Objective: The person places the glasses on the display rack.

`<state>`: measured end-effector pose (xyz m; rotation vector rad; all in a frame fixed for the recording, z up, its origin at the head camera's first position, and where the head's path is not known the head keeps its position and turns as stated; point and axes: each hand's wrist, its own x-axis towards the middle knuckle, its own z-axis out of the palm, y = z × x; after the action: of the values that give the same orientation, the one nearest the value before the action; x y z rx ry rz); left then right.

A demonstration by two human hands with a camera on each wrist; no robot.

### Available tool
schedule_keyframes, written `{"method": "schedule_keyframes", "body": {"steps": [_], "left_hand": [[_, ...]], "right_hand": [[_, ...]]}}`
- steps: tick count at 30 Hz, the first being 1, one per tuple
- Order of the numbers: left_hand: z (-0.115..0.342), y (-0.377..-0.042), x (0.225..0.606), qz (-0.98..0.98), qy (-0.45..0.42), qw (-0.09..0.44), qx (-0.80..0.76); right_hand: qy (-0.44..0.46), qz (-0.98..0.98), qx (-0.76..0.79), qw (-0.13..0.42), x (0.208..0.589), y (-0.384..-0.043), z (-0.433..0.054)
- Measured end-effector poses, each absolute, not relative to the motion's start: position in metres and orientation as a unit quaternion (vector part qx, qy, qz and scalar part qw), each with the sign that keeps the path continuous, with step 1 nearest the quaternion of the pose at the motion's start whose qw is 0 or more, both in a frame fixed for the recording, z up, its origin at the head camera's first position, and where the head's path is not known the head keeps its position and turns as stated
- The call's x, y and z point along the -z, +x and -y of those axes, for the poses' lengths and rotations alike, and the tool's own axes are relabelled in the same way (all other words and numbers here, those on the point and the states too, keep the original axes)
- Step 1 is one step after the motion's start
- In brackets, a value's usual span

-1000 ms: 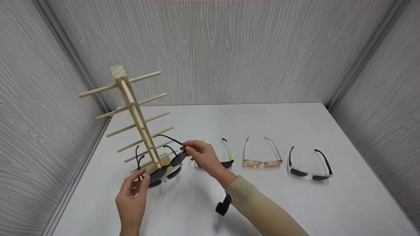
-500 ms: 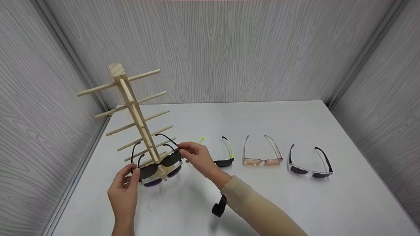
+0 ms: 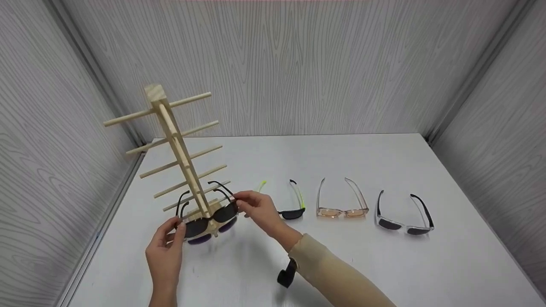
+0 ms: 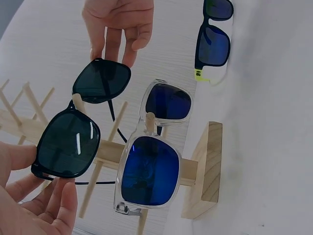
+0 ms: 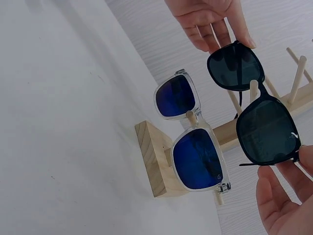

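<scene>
Both hands hold black-framed sunglasses (image 3: 197, 228) with dark lenses, one hand at each end. In the head view my left hand (image 3: 165, 251) pinches the left hinge corner, and my right hand (image 3: 260, 211) pinches the right one. The temples point back past a wooden glasses stand (image 3: 181, 155). A short peg (image 4: 78, 104) of the stand shows right at the nose bridge in both wrist views. Just below, clear-framed sunglasses (image 4: 150, 169) with blue mirrored lenses sit on the stand, their bridge at a lower peg (image 5: 190, 116).
Right of the stand on the white table (image 3: 332, 260) lie black-and-yellow sunglasses (image 3: 292, 214), partly behind my right hand, then clear glasses with orange lenses (image 3: 341, 212) and clear-framed sunglasses with dark lenses (image 3: 403, 227). Bare crossbars (image 3: 192, 99) stick out higher on the stand.
Both hands have brought the black sunglasses left and closer in against the stand, above the clear pair. Over the last half second they have lowered slightly.
</scene>
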<state>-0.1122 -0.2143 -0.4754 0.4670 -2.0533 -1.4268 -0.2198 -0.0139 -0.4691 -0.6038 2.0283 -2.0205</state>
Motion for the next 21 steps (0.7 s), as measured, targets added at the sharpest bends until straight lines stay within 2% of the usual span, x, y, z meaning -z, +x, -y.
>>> {"method": "schedule_keyframes", "body": {"steps": [11,21], "left_hand": [[0.217,-0.112,0.480,0.760,0.164,0.297,0.554],[0.218,-0.101,0.479,0.744,0.166,0.329,0.558]], "right_hand": [[-0.205,-0.681,0.694,0.109,0.472,-0.220,0.013],[-0.204,-0.687,0.690,0.101,0.447,-0.203,0.002]]}}
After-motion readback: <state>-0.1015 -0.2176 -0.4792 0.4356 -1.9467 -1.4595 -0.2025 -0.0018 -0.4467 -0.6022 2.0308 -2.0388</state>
